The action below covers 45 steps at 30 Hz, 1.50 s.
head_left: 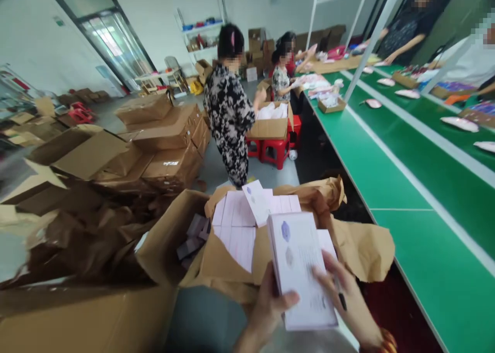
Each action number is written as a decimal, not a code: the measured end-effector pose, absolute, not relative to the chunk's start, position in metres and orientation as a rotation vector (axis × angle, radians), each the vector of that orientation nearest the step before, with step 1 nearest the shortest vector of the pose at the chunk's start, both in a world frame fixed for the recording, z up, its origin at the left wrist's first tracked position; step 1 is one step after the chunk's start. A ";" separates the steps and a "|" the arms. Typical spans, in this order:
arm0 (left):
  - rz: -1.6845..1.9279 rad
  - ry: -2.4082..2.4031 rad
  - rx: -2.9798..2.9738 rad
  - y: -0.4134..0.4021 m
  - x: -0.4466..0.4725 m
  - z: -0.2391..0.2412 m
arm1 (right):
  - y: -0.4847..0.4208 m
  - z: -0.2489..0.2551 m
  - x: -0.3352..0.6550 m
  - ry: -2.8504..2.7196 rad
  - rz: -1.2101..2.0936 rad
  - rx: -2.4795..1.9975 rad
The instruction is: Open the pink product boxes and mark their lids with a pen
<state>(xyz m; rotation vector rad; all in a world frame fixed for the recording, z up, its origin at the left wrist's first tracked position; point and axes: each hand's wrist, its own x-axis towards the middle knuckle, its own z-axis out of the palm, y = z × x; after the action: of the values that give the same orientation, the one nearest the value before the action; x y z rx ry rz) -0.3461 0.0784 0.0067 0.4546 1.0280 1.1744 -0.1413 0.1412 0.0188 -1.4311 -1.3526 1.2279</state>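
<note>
A thick stack of white printed cards (303, 270) with purplish oval marks is tilted up in front of me. My left hand (273, 304) grips its left side, the thumb across the front face. My right hand (346, 291) rests its fingertips on the right side of the stack. A dark-tipped pen (341, 297) is tucked between its fingers. Just beyond, an open carton (228, 265) lined with brown paper holds rows of similar card stacks (235, 208). One loose card (256, 201) lies tilted on top of them.
A green conveyor table (402, 188) runs along the right, with small packed items on it. Another open carton (162, 245) with small grey pieces stands left, near large brown boxes (162, 136). A standing co-worker (230, 105) is at a box on red stools (274, 149); others sit farther back.
</note>
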 end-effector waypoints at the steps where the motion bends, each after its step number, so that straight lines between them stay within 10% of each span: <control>1: 1.165 1.080 0.447 0.076 -0.342 0.011 | 0.138 0.027 -0.139 -1.287 1.064 -1.488; 14: 0.978 1.021 0.468 0.056 -0.314 0.046 | 0.133 0.105 -0.153 -1.445 1.162 -1.068; 45: 0.844 0.996 0.536 0.049 -0.312 0.061 | 0.120 0.077 -0.141 -1.535 0.788 -1.148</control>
<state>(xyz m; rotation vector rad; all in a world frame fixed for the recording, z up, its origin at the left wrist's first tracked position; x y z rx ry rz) -0.3118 0.0486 0.0614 0.5362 0.9963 0.8436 -0.1410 0.1201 0.0775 -1.1482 -1.5351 0.7876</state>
